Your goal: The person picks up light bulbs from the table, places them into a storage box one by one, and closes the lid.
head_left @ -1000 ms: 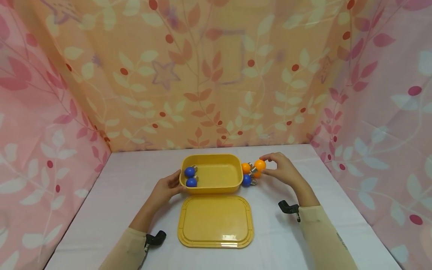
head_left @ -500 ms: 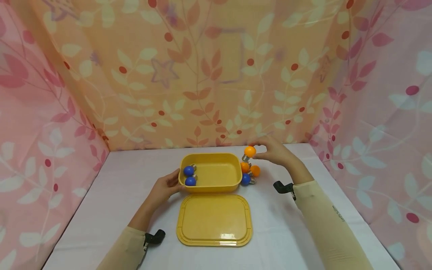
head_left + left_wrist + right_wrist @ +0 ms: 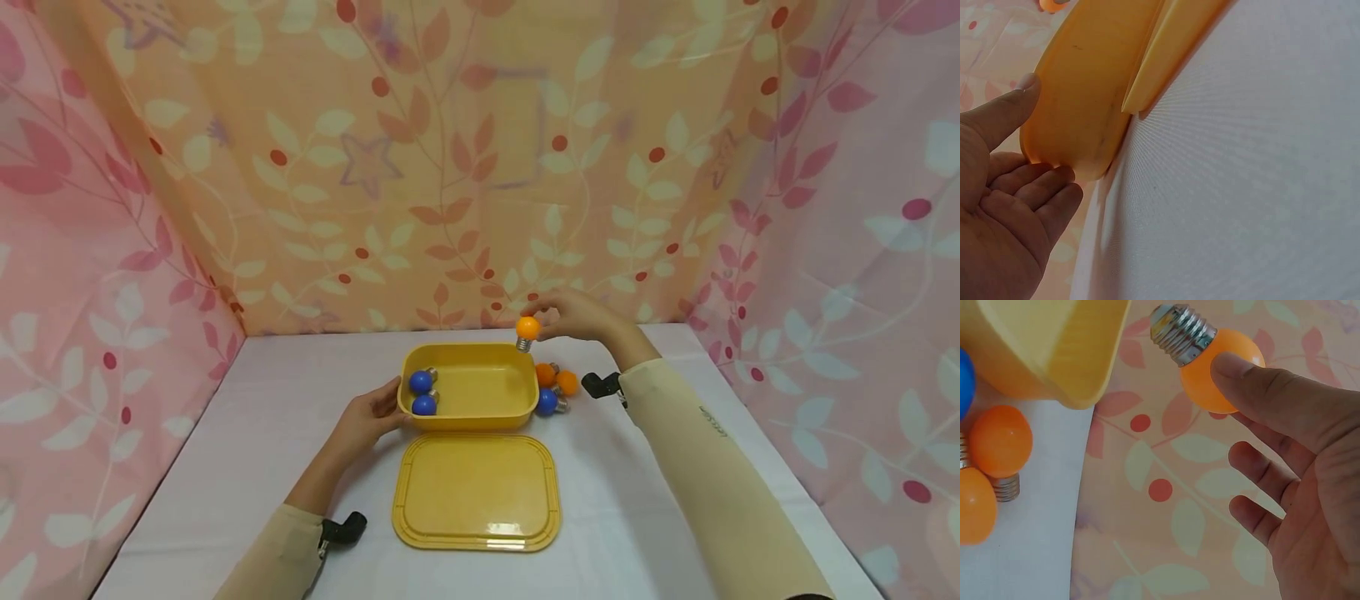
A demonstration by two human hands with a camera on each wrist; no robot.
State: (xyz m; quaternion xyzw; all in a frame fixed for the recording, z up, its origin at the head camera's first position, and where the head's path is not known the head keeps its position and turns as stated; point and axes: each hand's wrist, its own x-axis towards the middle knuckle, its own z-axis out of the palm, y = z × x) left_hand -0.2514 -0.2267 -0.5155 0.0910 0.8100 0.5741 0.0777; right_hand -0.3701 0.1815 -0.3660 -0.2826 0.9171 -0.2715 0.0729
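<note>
An orange light bulb (image 3: 528, 327) is pinched between the thumb and fingers of my right hand (image 3: 576, 317), metal screw base downward, over the far right corner of the yellow container (image 3: 480, 421). In the right wrist view the thumb lies across the orange globe (image 3: 1200, 387), and two fingers are held off it. My left hand (image 3: 369, 417) holds the container's left end, thumb (image 3: 1013, 112) near the rim and fingertips against the wall. Inside the container, at its left, lie two blue bulbs (image 3: 421, 382).
Two orange bulbs (image 3: 567, 382) and a blue bulb (image 3: 547, 402) lie against the container's right side on the white table. A yellow lid (image 3: 477, 492) lies flat just in front of the container. Patterned cloth (image 3: 480, 167) hangs behind and at both sides.
My right hand has lifted the orange bulb from beside the other bulbs and carried it up and left to the container's far right corner. My left hand stays at the container.
</note>
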